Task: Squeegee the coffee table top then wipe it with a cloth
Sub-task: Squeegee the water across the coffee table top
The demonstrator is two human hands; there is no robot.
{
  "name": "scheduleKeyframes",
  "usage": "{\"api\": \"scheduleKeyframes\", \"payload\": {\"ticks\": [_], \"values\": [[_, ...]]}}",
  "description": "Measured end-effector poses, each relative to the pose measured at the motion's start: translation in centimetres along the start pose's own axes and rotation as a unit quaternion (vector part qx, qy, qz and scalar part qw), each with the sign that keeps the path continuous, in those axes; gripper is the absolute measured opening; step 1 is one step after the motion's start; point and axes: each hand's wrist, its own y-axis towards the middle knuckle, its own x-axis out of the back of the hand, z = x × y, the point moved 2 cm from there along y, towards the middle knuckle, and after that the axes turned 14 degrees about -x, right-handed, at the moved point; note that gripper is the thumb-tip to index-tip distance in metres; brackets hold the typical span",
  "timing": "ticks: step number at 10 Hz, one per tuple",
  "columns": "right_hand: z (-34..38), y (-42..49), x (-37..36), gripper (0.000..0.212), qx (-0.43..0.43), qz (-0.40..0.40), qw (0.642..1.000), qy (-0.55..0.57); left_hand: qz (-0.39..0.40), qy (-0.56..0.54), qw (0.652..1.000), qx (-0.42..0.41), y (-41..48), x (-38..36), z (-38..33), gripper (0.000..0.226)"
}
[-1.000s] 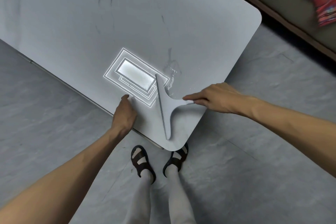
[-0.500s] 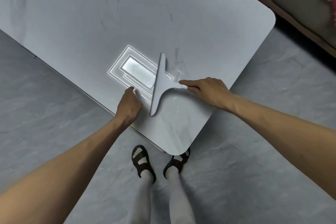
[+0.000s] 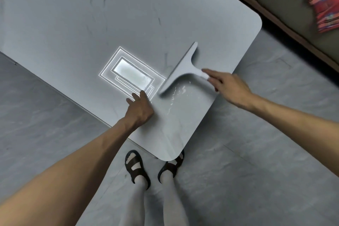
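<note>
Head view: the right hand [image 3: 231, 88], grasping the squeegee [image 3: 180, 71] handle, has pushed it away, leaving water behind. The left hand [image 3: 140, 108] presses released on the table [image 3: 73, 24]. Squeegeeing continues.

The coffee table top [image 3: 91, 14] is a pale grey, marble-veined slab with rounded corners, glossy enough to mirror a rectangular ceiling light. A light grey T-shaped squeegee [image 3: 180, 69] lies on it near its right edge, blade slanting from upper right to lower left, handle pointing right. Beads of water [image 3: 177, 95] glisten just below the blade.
</note>
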Motion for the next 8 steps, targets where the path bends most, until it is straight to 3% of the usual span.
{"api": "scheduleKeyframes", "payload": {"ticks": [2,5,7,8], "values": [[6.8,6.4,-1.1,0.045,-0.032,0.000,0.998,0.050,0.012,-0.010,1.000,0.003,0.0,-0.4,0.2,0.073],[-1.2,-2.5,-2.2,0.046,-0.044,-0.004,0.998,-0.052,0.023,0.028,0.999,-0.001,0.2,-0.5,-0.3,0.071],[-3.2,-4.7,0.2,0.045,-0.075,-0.018,0.997,0.010,0.030,0.034,0.999,0.005,0.2,-0.6,-0.4,0.074],[-2.7,-2.3,1.3,0.042,-0.133,-0.029,0.987,0.088,0.036,0.039,0.999,0.006,0.3,-0.6,-0.5,0.074]]}}
